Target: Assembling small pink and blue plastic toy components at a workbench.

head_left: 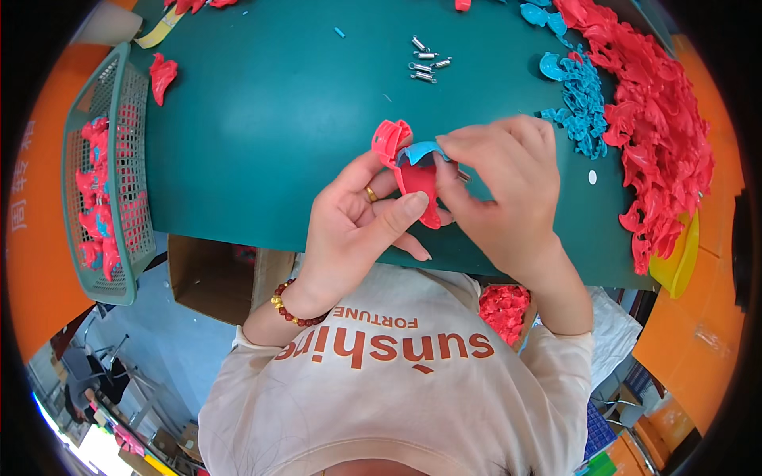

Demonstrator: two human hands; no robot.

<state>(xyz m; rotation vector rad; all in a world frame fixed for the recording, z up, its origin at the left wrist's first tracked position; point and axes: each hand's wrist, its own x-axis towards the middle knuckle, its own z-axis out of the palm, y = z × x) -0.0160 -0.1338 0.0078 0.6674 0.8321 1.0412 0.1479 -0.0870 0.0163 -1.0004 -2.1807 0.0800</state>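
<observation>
"Red plastic first: what holds it?"

"The left hand (345, 218). Its grip is closed on a curved, hollow red piece (422, 184) at the centre of the frame, with the thumb pressed on the near side and fingers behind."

"And the right hand (508, 182)?"

"Just right of centre, its thumb and forefinger pinching the end of a blue piece (421, 151). That one lies at the opening of the red piece; whether the two are joined, I can't tell. A bit of metal (464, 176) shows beside the right fingers, mostly hidden."

"What lies around them?"

"A green table (262, 119). Toward the top centre there's a loose group of metal springs (422, 77), with a small blue stick (340, 32) to their left. Right of the hands is a white disc (592, 177)."

"Farther to the right?"

"Small blue parts (583, 107) in a heap, next to a long pile of red parts (659, 135) running down the right side to a yellow bowl (676, 266)."

"And the left?"

"A single red part (163, 78) at upper left, near a green mesh basket (115, 295) containing red-and-blue pieces (97, 222). Below the table edge, at lower left, stands a cardboard box (210, 278)."
</observation>
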